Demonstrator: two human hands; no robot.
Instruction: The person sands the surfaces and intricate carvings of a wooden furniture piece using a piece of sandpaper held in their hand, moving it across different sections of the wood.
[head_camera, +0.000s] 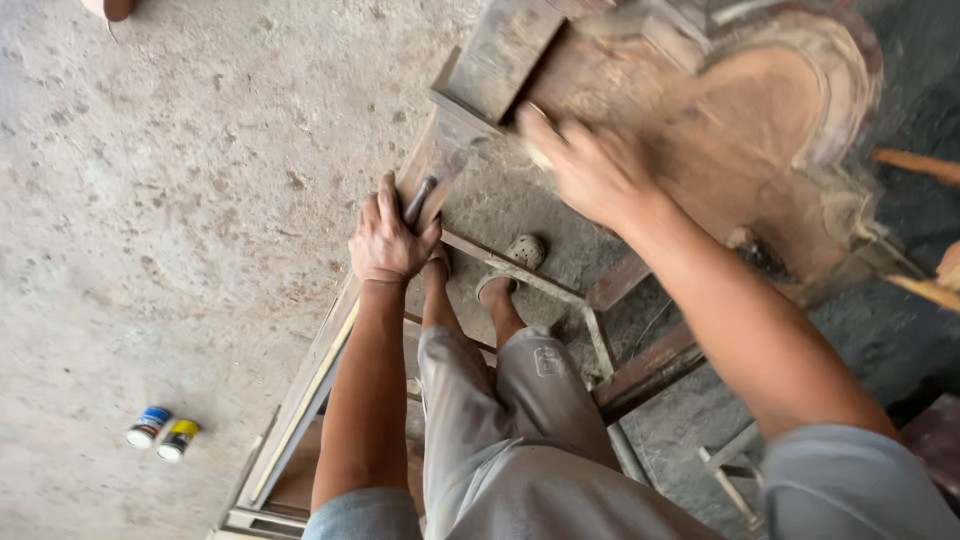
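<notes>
— Reddish-brown wood: was that what the person was working on?

— Yes. A thick wood slab (760, 110), cut across a trunk with a pale outer ring and a rough edge, lay at the upper right on a worktop (640, 372) of rusty metal bars. The right hand (595, 170) lay flat on the slab's near face, blurred with motion. Something small and pale showed under the fingers (540, 125). It looked like an abrasive pad, though the blur made it impossible to be sure. I could not tell how tightly those fingers were closed.

— And the other hand?

— The left hand (390, 240) was lower and to the left. Its fingers were wrapped round the top of a wooden frame rail (320, 370), with a dark metal rod (418, 200) under the fingertips.

— Which step would you say was in hand?

— As a judgement, rubbing down the slab's surface, with the left hand bracing the body. Any further stroke would call for even pressure and a steady grip on the rail.

— What lay around them?

— A weathered plank (505, 55) leaned by the slab's left edge. Below, the person's legs in grey shorts and feet in clog sandals (525, 250) stood on a dusty concrete floor (180, 200). Two small cans (163, 433), one blue-capped and one yellow-capped, lay side by side on the floor at lower left, well apart from the work.
</notes>
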